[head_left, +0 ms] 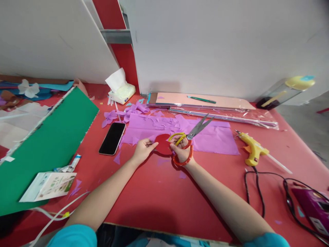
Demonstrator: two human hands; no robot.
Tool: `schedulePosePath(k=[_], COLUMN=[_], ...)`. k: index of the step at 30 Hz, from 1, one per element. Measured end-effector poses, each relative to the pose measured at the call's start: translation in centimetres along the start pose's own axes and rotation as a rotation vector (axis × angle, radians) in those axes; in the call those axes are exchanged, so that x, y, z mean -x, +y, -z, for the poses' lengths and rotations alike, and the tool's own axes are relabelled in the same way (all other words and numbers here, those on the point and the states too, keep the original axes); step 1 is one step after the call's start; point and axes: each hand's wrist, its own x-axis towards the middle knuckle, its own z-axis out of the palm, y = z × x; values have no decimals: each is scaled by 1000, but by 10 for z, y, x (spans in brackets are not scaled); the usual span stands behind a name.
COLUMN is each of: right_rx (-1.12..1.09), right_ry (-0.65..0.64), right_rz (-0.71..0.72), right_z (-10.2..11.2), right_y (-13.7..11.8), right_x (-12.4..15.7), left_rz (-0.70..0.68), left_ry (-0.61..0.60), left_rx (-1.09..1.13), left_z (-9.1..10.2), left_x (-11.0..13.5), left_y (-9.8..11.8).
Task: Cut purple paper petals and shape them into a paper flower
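Observation:
My left hand [144, 150] pinches the left edge of a flat red rounded piece [162, 144], its material unclear, above the red table. At the opposite edge, the thumb and fingers of my right hand [181, 148] touch the same piece. Scissors [196, 129] with one yellow and one red handle hang on my right hand, the red loop around it. Their blades are slightly apart and point away to the upper right. Behind both hands lies purple sheet material [216, 137], with cut scraps and a purple flower shape [110, 117] to the left.
A phone [112, 139] and tissue pack [122, 92] are left. Behind lie plastic-wrapped sheets [174, 99] with a green pen-like tool [203, 100]. A yellow glue gun [253, 149] with cord and a clear yellow-lidded container [285, 92] are right. A green board [56, 137] leans far left.

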Motion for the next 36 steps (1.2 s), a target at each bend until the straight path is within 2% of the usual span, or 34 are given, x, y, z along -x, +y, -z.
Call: schedulePosePath(k=[16, 21, 26, 31, 36], right_rx=[41, -20, -26, 15, 66], right_ry=[41, 24, 75, 155, 170], right_rz=[23, -18, -96, -78, -47], right_z=[2, 4, 2, 1, 2], right_y=[3, -2, -4, -1, 2], right_x=[0, 0, 0, 1, 1], left_rz=[40, 100, 160, 164, 132], left_ry=[-48, -153, -258, -268, -242], left_rx=[90, 97, 60, 0, -71], left_z=[0, -1, -2, -3, -2], left_x=[1, 3, 7, 7, 7], left_y=[-1, 2, 5, 5, 4])
